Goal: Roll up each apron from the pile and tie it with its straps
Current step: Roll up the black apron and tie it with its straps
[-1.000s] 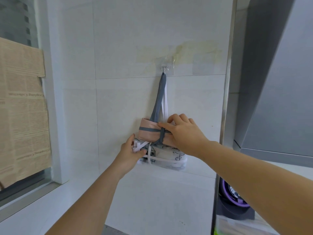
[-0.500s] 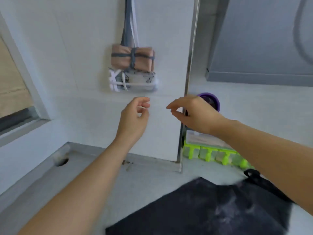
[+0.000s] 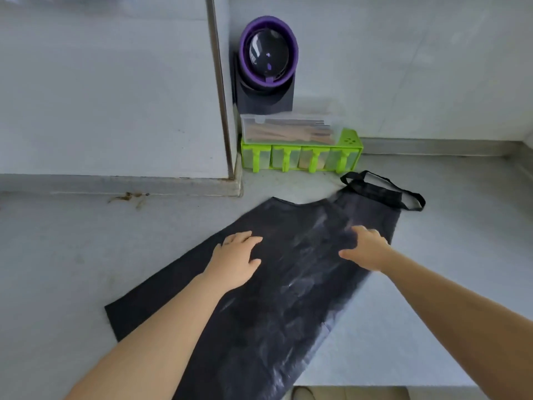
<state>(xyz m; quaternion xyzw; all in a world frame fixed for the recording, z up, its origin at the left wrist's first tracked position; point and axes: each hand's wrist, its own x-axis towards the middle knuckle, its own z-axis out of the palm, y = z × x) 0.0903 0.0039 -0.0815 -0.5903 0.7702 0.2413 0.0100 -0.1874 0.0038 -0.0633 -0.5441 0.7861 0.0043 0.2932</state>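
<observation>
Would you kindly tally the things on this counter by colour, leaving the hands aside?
Black: 1, the apron
Green: 1, the spice rack
Clear: 1, the lidded box
Purple and black: 1, the round holder
Total: 4

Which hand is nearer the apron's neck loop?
The right hand, over the upper part of the black apron, with the neck loop beyond its fingers. The left hand sits farther off, near the apron's left edge.
</observation>
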